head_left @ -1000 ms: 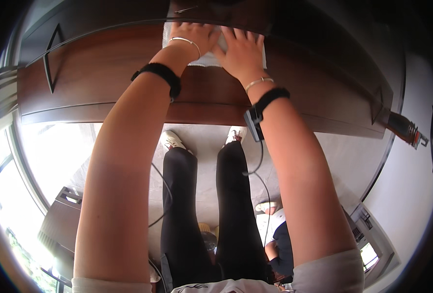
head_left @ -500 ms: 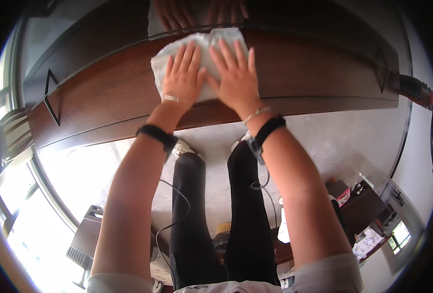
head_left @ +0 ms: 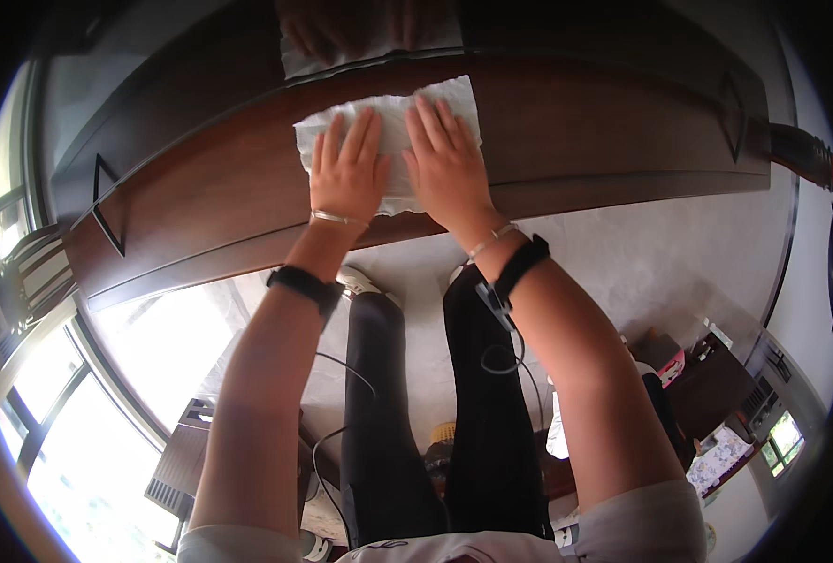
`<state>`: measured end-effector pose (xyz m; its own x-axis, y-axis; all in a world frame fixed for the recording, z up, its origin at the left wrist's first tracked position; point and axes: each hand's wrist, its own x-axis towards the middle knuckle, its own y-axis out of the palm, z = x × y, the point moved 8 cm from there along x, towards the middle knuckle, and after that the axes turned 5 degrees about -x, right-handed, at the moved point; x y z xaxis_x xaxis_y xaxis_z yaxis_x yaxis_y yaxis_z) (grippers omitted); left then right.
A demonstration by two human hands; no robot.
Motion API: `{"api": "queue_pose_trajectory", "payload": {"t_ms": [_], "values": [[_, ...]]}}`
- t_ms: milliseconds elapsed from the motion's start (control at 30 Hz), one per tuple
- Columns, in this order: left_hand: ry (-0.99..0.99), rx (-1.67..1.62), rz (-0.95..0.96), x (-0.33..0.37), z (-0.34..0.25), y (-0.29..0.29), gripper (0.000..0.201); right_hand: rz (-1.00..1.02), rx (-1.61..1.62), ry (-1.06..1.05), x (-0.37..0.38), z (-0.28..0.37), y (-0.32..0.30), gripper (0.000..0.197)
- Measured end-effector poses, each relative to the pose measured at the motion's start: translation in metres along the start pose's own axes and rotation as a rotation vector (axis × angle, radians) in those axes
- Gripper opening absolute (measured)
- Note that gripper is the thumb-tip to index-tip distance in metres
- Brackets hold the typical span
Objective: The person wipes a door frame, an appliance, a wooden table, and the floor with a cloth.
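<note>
A white cloth (head_left: 399, 117) lies flat against a dark brown wooden panel (head_left: 585, 136). My left hand (head_left: 345, 171) presses flat on the cloth's left half, fingers spread. Beside it, my right hand (head_left: 446, 159) presses flat on the right half, fingers spread too. Both palms lie on the cloth without gripping it. A glossy dark surface (head_left: 200, 89) above the panel reflects the cloth and fingers.
Diamond-shaped inlays mark the panel at the left (head_left: 108, 205) and right (head_left: 733, 103). Below are my legs in black trousers (head_left: 435, 394), a pale floor (head_left: 660, 263), bright windows (head_left: 60, 413) at lower left and small furniture (head_left: 717, 385) at lower right.
Both hands have slid down the wooden panel with the cloth under them, from its top edge toward its lower part. The view has tilted downward.
</note>
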<state>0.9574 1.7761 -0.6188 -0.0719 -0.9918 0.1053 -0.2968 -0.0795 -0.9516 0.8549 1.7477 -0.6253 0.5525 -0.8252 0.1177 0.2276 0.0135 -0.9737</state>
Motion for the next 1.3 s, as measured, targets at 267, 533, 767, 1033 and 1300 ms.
{"api": "queue_pose_trajectory", "payload": {"t_ms": [267, 533, 767, 1033, 1300], "values": [[0.035, 0.148, 0.006, 0.049, 0.02, 0.025, 0.055, -0.138, 0.054, 0.012, 0.045, -0.025, 0.003, 0.053], [0.036, 0.088, 0.101, -0.025, -0.03, 0.027, 0.066, -0.019, 0.113, 0.079, -0.032, -0.026, -0.005, 0.055], [0.19, 0.119, 0.035, 0.09, -0.047, 0.047, 0.061, -0.173, -0.014, 0.103, 0.021, -0.106, -0.014, 0.051], [0.208, 0.138, 0.047, 0.055, -0.122, 0.079, 0.064, -0.113, -0.026, 0.118, -0.032, -0.147, -0.026, 0.05], [0.346, 0.112, 0.14, 0.134, -0.184, 0.105, 0.066, -0.14, -0.083, 0.108, -0.034, -0.246, -0.046, 0.051]]}}
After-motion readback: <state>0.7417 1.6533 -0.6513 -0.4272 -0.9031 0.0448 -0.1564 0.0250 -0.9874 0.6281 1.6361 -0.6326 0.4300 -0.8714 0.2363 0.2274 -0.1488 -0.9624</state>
